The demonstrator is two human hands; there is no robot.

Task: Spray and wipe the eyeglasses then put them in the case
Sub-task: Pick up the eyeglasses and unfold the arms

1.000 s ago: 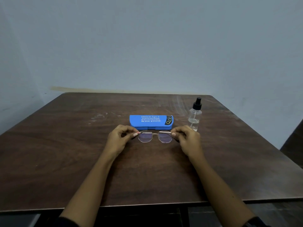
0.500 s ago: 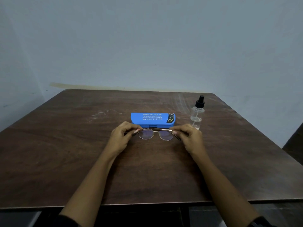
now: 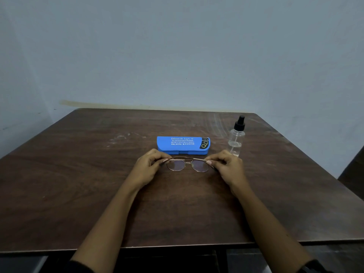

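Note:
Thin gold-rimmed eyeglasses [image 3: 188, 165] sit mid-table, lenses toward me, held at both ends. My left hand [image 3: 146, 170] pinches the frame's left end with curled fingers, and my right hand [image 3: 228, 168] pinches the right end the same way. Just behind the glasses lies a closed blue glasses case [image 3: 183, 145] with printed lettering on its lid. A clear spray bottle [image 3: 236, 139] with a black nozzle stands upright to the right of the case, close behind my right hand. No cloth shows anywhere.
The dark wooden table [image 3: 78, 184] runs to a pale wall at the back. Its front edge lies under my forearms. A dark object [image 3: 354, 174] shows past the table's right edge.
Both hands keep their hold on the glasses. The view has tilted slightly, so the table sits a little higher in the frame. The case and bottle have not moved.

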